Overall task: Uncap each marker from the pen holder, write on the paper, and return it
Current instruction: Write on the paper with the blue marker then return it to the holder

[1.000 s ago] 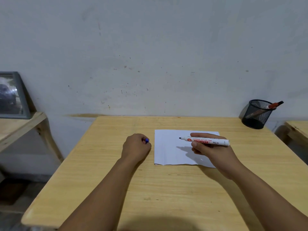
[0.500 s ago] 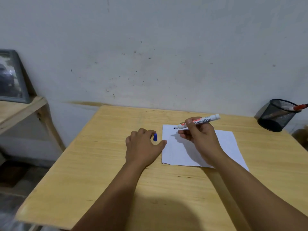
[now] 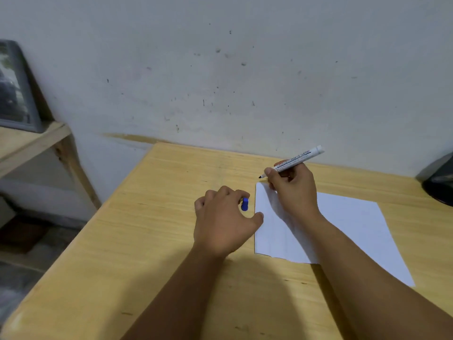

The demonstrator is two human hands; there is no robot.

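marker (image 3: 293,161) uncapped in right hand (image 3: 294,192); pen holder (image 3: 440,186) mostly cropped.

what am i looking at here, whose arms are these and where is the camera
There is no machine here. The arms belong to a person, and the single camera sits on that person's head, looking forward and down, so you see roughly what they see.

In front of them is a wooden table against a pale wall, with a white paper lying on it. The right hand holds an uncapped marker, its dark tip just past the paper's far corner. The left hand rests beside the paper with the blue cap at its fingers. At the right edge, a dark pen holder is partly cut off. On the left is a wooden shelf with a framed picture.
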